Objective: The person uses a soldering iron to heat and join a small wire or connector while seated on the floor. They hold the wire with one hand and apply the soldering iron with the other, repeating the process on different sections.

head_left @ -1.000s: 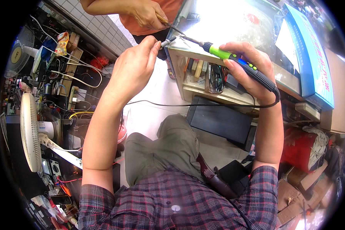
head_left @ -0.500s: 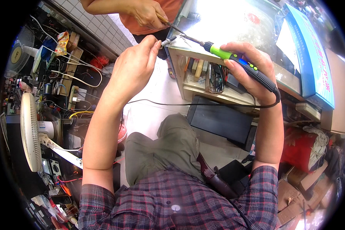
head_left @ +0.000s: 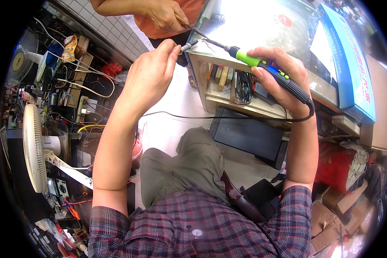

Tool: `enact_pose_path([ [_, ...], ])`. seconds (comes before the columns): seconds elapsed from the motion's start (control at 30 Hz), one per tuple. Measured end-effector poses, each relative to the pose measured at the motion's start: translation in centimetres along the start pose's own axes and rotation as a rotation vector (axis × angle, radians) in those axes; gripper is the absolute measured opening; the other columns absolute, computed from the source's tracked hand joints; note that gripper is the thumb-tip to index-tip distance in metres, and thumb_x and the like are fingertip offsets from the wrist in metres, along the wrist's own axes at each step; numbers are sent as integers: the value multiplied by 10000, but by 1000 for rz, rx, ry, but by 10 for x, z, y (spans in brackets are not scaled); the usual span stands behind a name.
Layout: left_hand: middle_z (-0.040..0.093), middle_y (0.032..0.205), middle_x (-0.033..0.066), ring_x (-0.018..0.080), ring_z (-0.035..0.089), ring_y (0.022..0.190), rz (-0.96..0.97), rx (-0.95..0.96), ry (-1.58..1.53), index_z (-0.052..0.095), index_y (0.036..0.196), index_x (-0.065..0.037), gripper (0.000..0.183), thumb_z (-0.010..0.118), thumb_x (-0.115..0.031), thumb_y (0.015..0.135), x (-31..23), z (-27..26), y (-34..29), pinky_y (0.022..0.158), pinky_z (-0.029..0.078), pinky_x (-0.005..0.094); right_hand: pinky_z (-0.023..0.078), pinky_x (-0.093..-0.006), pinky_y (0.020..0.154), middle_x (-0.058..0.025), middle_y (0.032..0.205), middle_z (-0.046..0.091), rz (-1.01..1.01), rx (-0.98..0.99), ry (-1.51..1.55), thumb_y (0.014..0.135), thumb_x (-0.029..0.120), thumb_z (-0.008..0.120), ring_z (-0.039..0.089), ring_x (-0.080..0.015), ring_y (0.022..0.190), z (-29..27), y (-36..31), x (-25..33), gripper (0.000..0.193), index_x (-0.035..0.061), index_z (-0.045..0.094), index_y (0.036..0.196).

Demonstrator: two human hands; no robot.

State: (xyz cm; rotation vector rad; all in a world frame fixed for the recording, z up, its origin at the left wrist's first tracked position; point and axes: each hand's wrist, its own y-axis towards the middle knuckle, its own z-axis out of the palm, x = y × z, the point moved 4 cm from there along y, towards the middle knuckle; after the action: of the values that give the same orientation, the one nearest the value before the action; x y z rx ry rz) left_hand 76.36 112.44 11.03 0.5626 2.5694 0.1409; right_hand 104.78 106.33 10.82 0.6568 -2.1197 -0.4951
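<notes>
My right hand [head_left: 284,75] grips a green and black soldering iron [head_left: 249,58], its metal tip pointing left over the corner of the glass counter. Pinched in my left hand [head_left: 152,71] is a grey cable end with a dark connector [head_left: 189,46], close to the iron's tip. Another person's hand [head_left: 165,17] reaches in from the top, holding a thin tool with a wooden handle [head_left: 182,19]. That tool's tip meets the same spot. The fine contact between tips and connector is too small to make out.
A glass-topped counter [head_left: 253,26] stands ahead, with shelves of tools below and a blue box [head_left: 348,64] on its right. The iron's black cord [head_left: 210,117] crosses above my lap. At left are a white fan [head_left: 33,146] and cluttered wires. A dark case [head_left: 247,133] lies beneath the counter.
</notes>
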Motion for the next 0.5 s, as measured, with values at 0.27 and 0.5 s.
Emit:
enact_pose_path([
  [0.27,656,937,290,514,634,925,-5,6,6,569,1086,5,291,536,-278,1145,-1,0,0,784,504,513,597,-320,848,-102,1052,784,7,5,-4,968,162,803,765,-201,934,0,0,2,302,75,746,1252],
  [0.5,650,922,297,522,629,917,-13,4,13,566,1079,0,305,531,-295,1146,-2,0,-1,785,500,521,597,-320,848,-103,1052,785,-5,8,-22,974,168,795,769,-208,937,-1,-1,2,292,76,746,1246],
])
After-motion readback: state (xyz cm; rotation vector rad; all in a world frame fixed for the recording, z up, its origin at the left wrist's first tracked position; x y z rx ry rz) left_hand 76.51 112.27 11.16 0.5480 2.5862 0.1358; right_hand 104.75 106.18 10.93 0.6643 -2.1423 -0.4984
